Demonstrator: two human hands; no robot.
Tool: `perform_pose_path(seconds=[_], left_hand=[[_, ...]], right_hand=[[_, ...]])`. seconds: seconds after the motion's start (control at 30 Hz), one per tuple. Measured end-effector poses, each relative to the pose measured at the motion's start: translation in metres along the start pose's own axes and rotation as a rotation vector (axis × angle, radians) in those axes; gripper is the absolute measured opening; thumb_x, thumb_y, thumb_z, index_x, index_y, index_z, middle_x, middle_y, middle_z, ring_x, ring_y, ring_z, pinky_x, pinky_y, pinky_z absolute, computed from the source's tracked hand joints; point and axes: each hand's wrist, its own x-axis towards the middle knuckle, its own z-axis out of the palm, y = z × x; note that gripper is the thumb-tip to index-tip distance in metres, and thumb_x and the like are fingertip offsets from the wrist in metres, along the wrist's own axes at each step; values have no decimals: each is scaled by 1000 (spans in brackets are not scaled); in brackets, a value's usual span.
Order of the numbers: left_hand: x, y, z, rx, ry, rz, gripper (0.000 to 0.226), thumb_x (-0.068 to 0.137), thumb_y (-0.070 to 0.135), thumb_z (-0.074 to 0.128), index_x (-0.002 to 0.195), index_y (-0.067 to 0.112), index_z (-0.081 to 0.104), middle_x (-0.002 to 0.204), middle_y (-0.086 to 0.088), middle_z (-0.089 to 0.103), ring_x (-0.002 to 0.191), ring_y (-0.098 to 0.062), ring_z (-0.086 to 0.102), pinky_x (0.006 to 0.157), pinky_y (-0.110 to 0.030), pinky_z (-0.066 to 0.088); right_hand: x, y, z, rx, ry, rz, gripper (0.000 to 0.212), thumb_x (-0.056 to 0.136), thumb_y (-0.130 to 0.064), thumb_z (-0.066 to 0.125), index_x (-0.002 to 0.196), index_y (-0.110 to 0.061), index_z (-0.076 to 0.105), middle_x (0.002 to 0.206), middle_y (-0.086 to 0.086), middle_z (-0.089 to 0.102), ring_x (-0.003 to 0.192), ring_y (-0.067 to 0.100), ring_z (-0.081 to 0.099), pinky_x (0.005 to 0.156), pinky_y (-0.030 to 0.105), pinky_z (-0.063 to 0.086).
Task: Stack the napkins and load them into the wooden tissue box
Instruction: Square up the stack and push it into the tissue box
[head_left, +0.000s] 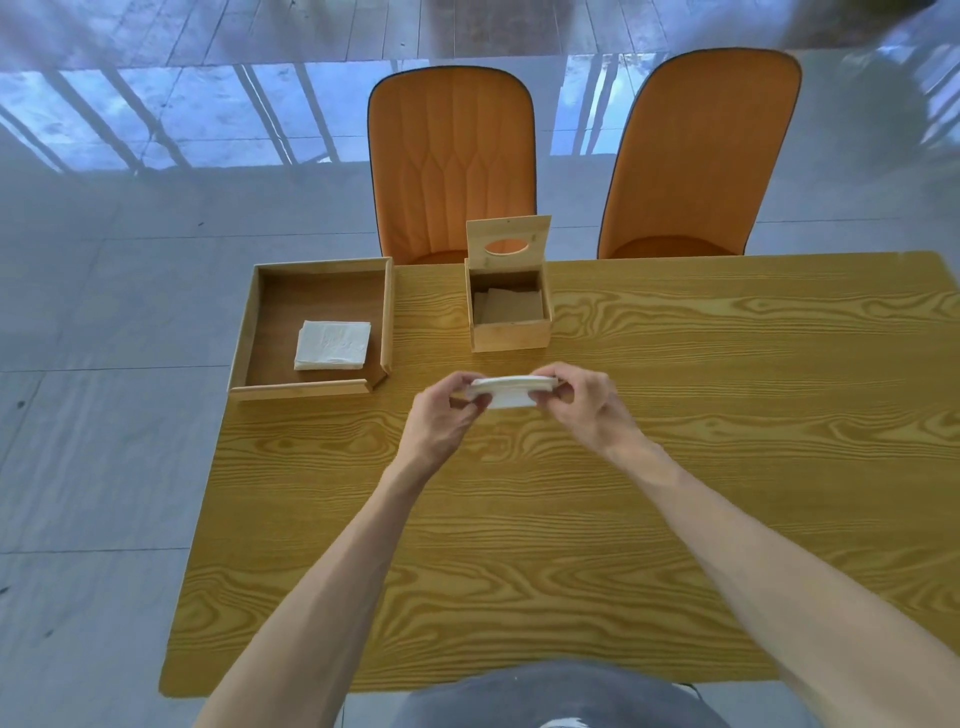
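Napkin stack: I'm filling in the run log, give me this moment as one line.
left hand + right hand: holding napkin stack above table | tissue box: lid up | tray: more napkins

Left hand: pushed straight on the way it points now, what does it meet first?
Probably the wooden tissue box, at its near wall; the left hand already grips the napkin stack. Depth is unclear.

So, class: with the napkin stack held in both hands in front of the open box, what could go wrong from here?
1. The stack is pinched only at its ends by the left hand and right hand; it may sag or fan apart.
2. The box opening looks snug, so corners may catch.
3. Its upright lid could get knocked.
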Motion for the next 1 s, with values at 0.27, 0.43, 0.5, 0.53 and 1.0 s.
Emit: perform_pose_path(seconds=[0.27, 0.43, 0.5, 0.53, 1.0], left_hand=[[78, 43, -19, -16, 87, 160, 26, 89, 23, 72, 115, 21, 72, 113, 5, 73, 102, -10, 69, 83, -22, 56], [105, 37, -21, -81, -15, 78, 32, 92, 28, 69, 122, 19, 68, 119, -1, 71, 109, -14, 68, 85, -23, 57], [111, 32, -21, -100, -50, 48, 34, 94, 31, 65, 125, 17, 66, 124, -4, 69, 110, -16, 67, 84, -24, 58], [114, 30, -20, -112, -53, 33, 34, 95, 32, 64, 126, 17, 65, 125, -4, 68, 110, -16, 67, 84, -25, 58], [142, 34, 0, 55, 195, -129, 45, 94, 52, 56, 116, 17, 71, 111, 1, 72, 99, -17, 66, 79, -32, 54]], right_hand=[[84, -17, -36, -50, 186, -100, 19, 88, -15, 69, 106, -17, 72, 102, 1, 75, 84, 15, 67, 79, 32, 56], [106, -3, -29, -43, 158, -33, 21, 90, -17, 67, 111, -15, 71, 105, 3, 75, 83, 11, 65, 80, 32, 57], [109, 1, -27, -19, 135, -4, 23, 91, -20, 67, 113, -13, 71, 106, 4, 75, 82, 8, 64, 79, 23, 54], [110, 3, -26, 0, 120, 13, 25, 92, -22, 67, 114, -12, 71, 108, 5, 75, 83, 9, 65, 78, 21, 53], [134, 16, -25, 105, 85, 264, 44, 94, -46, 59, 119, -11, 63, 107, 7, 72, 93, 19, 68, 80, 37, 57]])
